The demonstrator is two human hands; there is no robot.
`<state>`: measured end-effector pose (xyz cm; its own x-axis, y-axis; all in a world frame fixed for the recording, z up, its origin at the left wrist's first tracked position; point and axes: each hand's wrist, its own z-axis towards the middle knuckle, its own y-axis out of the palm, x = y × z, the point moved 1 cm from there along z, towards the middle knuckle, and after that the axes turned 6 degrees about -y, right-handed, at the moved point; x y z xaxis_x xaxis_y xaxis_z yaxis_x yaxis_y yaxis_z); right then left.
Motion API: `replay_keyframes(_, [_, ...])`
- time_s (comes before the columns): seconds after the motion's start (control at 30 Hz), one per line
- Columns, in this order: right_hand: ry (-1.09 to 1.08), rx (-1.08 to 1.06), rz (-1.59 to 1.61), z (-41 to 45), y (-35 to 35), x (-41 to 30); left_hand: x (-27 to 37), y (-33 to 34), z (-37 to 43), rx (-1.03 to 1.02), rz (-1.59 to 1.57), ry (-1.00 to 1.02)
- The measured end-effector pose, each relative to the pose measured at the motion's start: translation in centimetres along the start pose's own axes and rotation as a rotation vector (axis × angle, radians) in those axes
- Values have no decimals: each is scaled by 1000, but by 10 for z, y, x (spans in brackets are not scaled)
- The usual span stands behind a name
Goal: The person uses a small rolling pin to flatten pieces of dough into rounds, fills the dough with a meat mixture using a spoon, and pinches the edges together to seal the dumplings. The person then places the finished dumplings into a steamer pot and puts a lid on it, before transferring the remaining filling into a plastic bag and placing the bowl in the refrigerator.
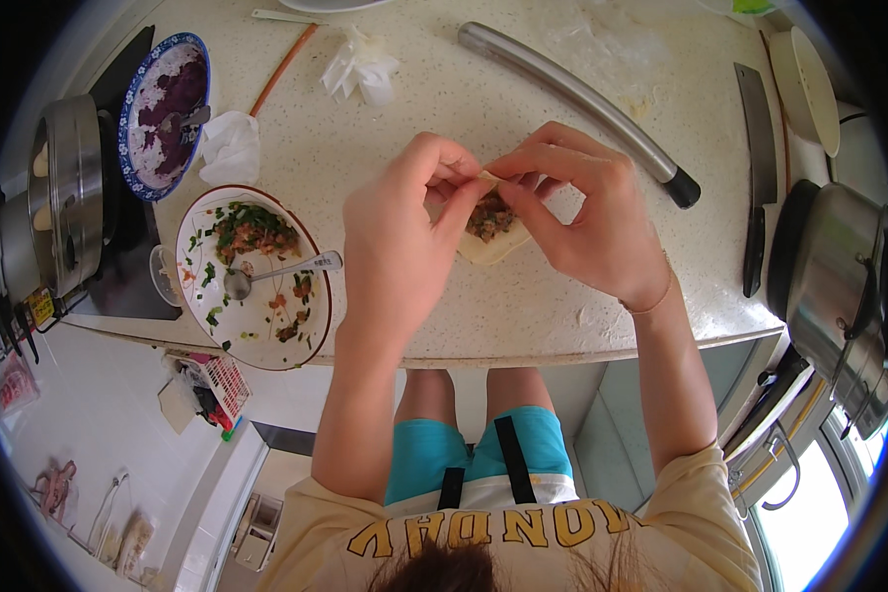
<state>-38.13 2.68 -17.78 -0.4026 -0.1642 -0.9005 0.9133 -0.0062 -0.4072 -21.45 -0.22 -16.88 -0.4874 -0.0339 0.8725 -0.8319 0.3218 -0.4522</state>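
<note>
Between my two hands is a round dough wrapper (497, 250) with a mound of minced filling (490, 219) at its middle. My left hand (407, 222) pinches the far edge of the dough between thumb and fingers. Close against it, my right hand (584, 200) pinches the same gathered edge. The near side of the wrapper lies flat over the counter, with the filling showing. To the left, a white bowl (196, 311) with a brown rim holds minced meat and chopped greens (255, 229). A metal spoon (288, 271) rests in that bowl, its handle across the rim.
A steel rolling pin (570, 92) lies diagonally beyond my hands. At right are a cleaver (756, 148) and stacked metal pots (832, 274). A blue-rimmed bowl (127, 148) of purple mash, a steamer (78, 192) and crumpled tissues (359, 66) stand left and far. The counter edge (547, 359) runs before me.
</note>
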Motion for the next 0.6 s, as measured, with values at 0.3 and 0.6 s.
replay_keyframes(0.3, [30,30,-28,2,6,-1,-10,-1,-10,51,-167,-168])
replay_keyframes(0.6, [128,85,-25,1,11,-2,-5,-2,-12,106,149,17])
